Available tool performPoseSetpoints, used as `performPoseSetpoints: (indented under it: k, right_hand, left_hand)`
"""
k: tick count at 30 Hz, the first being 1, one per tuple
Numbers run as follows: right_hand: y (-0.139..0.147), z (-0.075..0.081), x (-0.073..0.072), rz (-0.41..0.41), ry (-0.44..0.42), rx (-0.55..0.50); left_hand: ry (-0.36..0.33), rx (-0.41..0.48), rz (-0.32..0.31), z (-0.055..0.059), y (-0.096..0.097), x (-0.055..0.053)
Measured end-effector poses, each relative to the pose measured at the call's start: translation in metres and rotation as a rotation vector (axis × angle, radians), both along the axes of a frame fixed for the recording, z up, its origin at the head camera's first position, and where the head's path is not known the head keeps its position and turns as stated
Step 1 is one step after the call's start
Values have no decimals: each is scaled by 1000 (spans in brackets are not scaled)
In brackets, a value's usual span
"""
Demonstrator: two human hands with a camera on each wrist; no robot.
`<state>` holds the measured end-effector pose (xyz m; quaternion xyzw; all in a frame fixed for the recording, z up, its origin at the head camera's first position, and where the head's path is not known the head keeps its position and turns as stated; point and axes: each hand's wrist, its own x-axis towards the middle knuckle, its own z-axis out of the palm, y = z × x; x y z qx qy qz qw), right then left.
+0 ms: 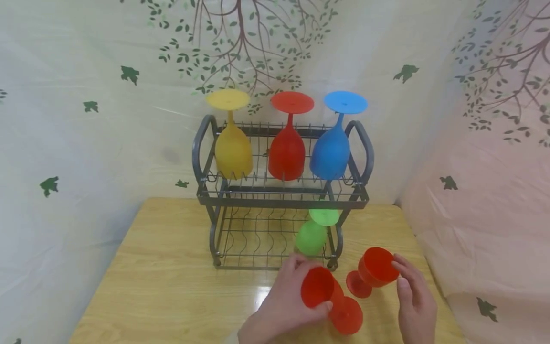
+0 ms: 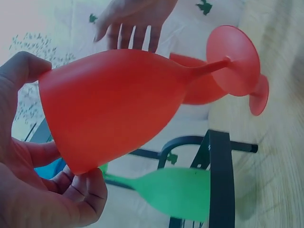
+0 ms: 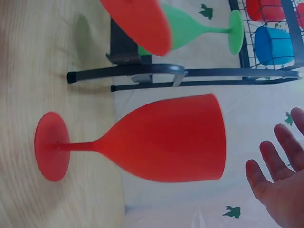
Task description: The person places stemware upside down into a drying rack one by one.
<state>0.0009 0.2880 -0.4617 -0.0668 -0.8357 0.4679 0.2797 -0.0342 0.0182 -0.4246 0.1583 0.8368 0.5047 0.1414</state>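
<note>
My left hand [image 1: 288, 301] grips a red plastic goblet [image 2: 114, 104] near the rim of its bowl, thumb on one side and fingers on the other. The goblet is tilted, its mouth up and its round foot toward me; whether the foot touches the table I cannot tell. A second red goblet [image 3: 166, 140] stands upright on the table to the right. Beside that bowl is my right hand [image 1: 416, 296], fingers loosely extended, holding nothing. In the right wrist view a gap shows between those fingers [image 3: 266, 178] and the goblet's rim.
A dark two-tier dish rack [image 1: 283, 203] stands behind. Upside down on its top tier are yellow [image 1: 233, 153], red [image 1: 287, 155] and blue goblets [image 1: 331, 155]. A green goblet [image 1: 311, 237] sits upside down at the lower tier's right. Patterned cloth [image 1: 86, 143] surrounds the wooden table [image 1: 172, 286].
</note>
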Motion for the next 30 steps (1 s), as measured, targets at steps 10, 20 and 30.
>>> performPoseSetpoints:
  k: [10, 20, 30]
  right_hand:
    - [-18, 6, -2, 91, 109, -45]
    - [-43, 9, -2, 113, -46, -68]
    - [-54, 7, -3, 186, -63, -110]
  left_hand:
    - [43, 142, 117, 1, -30, -3]
    - [36, 319, 150, -9, -53, -5]
    - [-67, 506, 186, -17, -71, -8]
